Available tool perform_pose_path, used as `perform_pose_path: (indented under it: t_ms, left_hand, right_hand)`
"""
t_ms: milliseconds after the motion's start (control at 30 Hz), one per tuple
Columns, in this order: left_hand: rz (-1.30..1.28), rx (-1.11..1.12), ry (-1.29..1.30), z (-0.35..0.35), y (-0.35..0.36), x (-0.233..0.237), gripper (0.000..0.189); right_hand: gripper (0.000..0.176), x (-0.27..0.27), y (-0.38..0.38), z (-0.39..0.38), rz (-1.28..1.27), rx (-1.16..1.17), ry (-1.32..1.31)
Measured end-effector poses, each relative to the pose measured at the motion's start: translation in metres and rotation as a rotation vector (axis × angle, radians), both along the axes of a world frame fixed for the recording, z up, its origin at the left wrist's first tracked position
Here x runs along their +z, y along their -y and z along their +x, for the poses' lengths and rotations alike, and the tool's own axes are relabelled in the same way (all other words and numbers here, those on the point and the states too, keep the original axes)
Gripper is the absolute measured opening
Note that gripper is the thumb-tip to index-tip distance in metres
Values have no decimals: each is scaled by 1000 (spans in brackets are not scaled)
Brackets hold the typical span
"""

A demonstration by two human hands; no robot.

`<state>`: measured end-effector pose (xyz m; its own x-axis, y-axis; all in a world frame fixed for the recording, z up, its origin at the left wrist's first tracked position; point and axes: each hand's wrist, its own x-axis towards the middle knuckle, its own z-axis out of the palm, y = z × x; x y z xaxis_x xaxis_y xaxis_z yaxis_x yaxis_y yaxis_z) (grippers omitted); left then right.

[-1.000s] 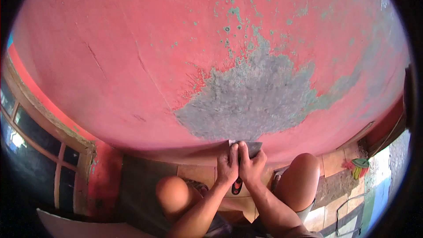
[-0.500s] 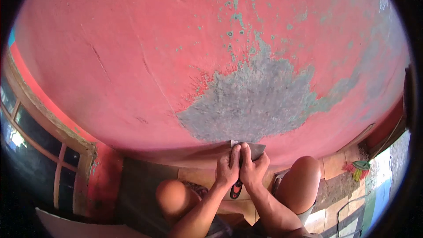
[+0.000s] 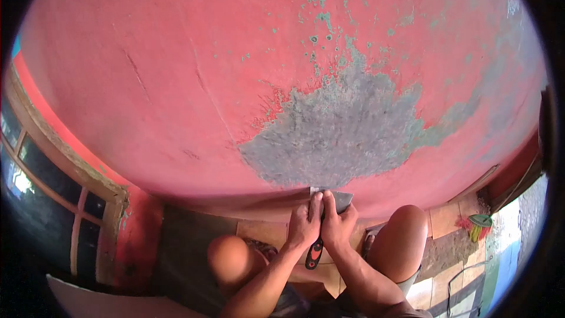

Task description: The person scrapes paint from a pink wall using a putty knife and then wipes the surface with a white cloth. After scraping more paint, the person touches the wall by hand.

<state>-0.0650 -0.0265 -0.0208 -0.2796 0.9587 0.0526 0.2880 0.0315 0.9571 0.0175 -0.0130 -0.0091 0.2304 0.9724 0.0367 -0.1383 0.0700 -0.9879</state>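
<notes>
The left hand [image 3: 305, 227] has its fingers curled round the scraper [image 3: 340, 201], whose blade sits just below the grey patch [image 3: 341, 129] on the wall [image 3: 159, 41]. The right hand [image 3: 339, 225] grips it too. Scraping seems in hand; another stroke calls for firm, even two-handed pressure.

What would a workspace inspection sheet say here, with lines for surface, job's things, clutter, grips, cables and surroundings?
Surface: pink wall with a grey patch and green specks.
Job's things: scraper, its blade just below the grey patch; wall contact unclear.
Clutter: broom at right.
Grips: left grip and right grip both closed on the scraper.
Cables: thin dark line at lower right; cannot tell whether it is a cable.
Surroundings: window at left; tiled floor.
</notes>
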Motion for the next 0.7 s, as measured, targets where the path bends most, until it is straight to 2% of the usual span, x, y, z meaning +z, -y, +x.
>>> perform_pose_path:
  t_ms: [33, 167, 267, 400, 500, 600, 700]
  left_hand:
    - [-2, -10, -2, 0, 0, 5, 51]
    - [108, 36, -36, 2, -2, -26, 49]
    - [87, 11, 33, 3, -1, 5, 45]
    - [124, 37, 31, 6, -5, -14, 50]
    - [13, 22, 32, 3, 0, -15, 49]
    - [176, 40, 79, 7, -6, 3, 51]
    - [88, 39, -6, 4, -3, -26, 51]
  right_hand:
    - [26, 7, 1, 1, -8, 0, 3]
    - [27, -15, 0, 3, -17, 20, 10]
    - [28, 2, -2, 0, 6, -22, -15]
    - [28, -4, -4, 4, 42, -24, 125]
    - [28, -10, -1, 2, -2, -12, 21]
    - [28, 10, -4, 5, 35, -5, 45]
    - [28, -11, -2, 3, 59, -22, 113]
